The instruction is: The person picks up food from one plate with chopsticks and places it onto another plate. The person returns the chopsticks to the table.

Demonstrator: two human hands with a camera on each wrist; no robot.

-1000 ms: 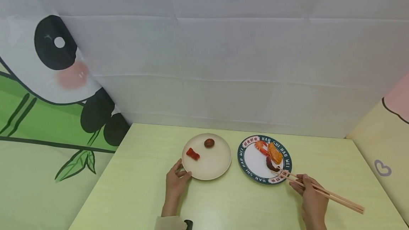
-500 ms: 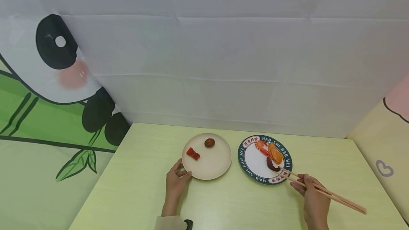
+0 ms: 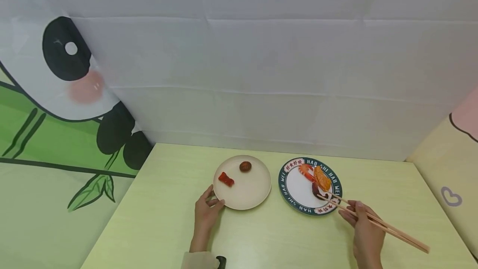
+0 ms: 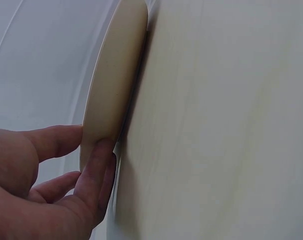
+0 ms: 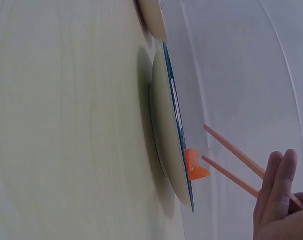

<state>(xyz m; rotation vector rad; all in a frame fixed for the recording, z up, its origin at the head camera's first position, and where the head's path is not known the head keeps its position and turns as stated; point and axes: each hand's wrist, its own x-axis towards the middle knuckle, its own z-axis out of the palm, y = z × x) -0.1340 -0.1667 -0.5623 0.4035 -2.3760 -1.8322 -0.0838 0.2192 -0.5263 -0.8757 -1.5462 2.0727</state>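
Observation:
In the head view my left hand point(image 3: 208, 211) grips the rim of a cream plate point(image 3: 246, 197), with thumb and fingers about its edge. A red bone-shaped piece point(image 3: 226, 179) and a round brown piece point(image 3: 245, 166) lie on that plate. My right hand point(image 3: 367, 227) holds a pair of wooden chopsticks point(image 3: 396, 232). Their tips are spread over a dark red curled food piece point(image 3: 316, 190) on a green-rimmed plate point(image 3: 296, 194); contact is unclear. Beside it lie a shrimp point(image 3: 306, 172) and a ridged orange piece point(image 3: 322, 179). In the right wrist view the chopstick tips stand apart.
Both plates stand side by side on a pale yellow-green table point(image 3: 157, 219). A pale cloth wall point(image 3: 261, 74) rises behind the table's back edge. Printed cartoon panels stand at left and right.
The chopstick tips have shifted slightly away from me and stand a little wider apart over the dark red piece. My left hand and the cream plate have stayed in place.

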